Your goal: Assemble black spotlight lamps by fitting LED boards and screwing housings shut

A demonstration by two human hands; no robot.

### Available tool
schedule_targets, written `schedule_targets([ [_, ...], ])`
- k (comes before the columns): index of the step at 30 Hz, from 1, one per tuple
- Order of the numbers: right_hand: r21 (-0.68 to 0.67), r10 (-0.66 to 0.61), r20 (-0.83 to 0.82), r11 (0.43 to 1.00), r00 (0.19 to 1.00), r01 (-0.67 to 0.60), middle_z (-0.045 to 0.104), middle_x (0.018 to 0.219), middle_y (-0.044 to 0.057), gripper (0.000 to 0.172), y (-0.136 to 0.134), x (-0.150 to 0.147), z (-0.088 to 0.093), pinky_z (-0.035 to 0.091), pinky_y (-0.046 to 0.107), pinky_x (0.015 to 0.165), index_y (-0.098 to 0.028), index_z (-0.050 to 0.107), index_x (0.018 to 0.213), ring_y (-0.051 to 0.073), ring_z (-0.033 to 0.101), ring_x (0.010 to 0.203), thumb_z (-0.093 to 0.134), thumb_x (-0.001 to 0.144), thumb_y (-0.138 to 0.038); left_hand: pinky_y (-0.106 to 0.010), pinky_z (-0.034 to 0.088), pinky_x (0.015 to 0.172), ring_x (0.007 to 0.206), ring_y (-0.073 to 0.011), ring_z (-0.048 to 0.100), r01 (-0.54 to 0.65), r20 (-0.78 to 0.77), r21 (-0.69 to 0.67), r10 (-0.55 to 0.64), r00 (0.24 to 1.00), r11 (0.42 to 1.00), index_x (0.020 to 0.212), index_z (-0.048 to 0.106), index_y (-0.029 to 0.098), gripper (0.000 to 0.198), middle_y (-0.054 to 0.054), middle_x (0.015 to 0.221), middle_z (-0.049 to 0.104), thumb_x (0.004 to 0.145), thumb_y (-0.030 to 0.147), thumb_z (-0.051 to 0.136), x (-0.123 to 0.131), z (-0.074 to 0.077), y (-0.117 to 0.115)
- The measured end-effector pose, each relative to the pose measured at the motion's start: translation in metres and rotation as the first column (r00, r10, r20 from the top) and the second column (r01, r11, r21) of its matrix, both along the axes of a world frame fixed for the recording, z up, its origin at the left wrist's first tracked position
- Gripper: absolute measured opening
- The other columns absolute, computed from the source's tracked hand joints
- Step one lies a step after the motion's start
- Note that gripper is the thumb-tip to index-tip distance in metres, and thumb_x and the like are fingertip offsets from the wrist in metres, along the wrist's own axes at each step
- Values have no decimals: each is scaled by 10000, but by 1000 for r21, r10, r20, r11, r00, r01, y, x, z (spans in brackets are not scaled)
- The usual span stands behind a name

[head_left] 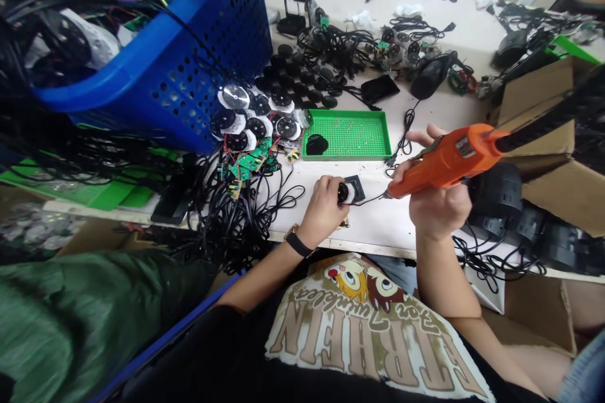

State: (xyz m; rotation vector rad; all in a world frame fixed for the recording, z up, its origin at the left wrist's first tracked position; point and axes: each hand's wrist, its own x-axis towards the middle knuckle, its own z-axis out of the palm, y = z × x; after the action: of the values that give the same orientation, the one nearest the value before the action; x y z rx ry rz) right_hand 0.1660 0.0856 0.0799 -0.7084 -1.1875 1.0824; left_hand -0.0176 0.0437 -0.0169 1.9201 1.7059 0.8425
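My right hand (439, 204) is wrapped round an orange electric screwdriver (449, 160), its tip pointing left, low over the table. My left hand (325, 204), wearing a dark wristband, has its fingers closed on a small round black and white part (343, 192). A dark square frame (357, 187) shows just right of that part; whether the two are joined I cannot tell. Beyond my hands lies a green perforated tray (347, 154) with tiny pieces and a black disc (316, 144) in it.
A blue perforated basket (189, 63) full of cables and parts stands at left. Near it are black and white round units (258, 126), green circuit boards (253, 160) and tangled black cables (236, 220). Black housings (496, 201) and a cardboard box (543, 101) are at right.
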Motion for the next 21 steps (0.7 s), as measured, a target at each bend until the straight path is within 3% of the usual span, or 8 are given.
schedule_targets([
  [5,-58,-19,-63,998,998,16,667,932,51,676,-5,-7,0,506,300,445,-250,724,1140,158,609,581,614,747,-789,-456,530,1010,1129,-308,616,-3,9,6,3,1000,1000,1279,590,173,551,-114,1181,663,785,175,836,0,0,3],
  [11,-113,-147,-140,985,979,131,629,969,47,597,-5,-16,-6,498,262,422,-267,698,1038,147,588,631,607,742,-777,-448,535,942,1076,-322,597,-67,-61,56,70,996,996,1201,669,183,515,-99,1088,682,771,375,877,5,-2,3],
  [17,-75,-26,-104,997,994,18,598,882,30,607,-10,-15,-11,532,295,464,-243,709,1131,137,569,579,629,763,-719,-436,536,943,1048,-310,590,-84,-59,54,88,994,995,1093,682,164,389,-101,1044,620,761,256,864,8,-5,6],
  [21,-1,-3,-58,1000,998,2,598,876,3,633,-12,-17,-14,513,282,466,-284,692,1154,120,567,559,807,681,-689,-449,538,931,1022,-310,592,-42,-20,46,43,999,998,1074,676,153,404,-100,1032,595,733,234,877,7,-8,12],
])
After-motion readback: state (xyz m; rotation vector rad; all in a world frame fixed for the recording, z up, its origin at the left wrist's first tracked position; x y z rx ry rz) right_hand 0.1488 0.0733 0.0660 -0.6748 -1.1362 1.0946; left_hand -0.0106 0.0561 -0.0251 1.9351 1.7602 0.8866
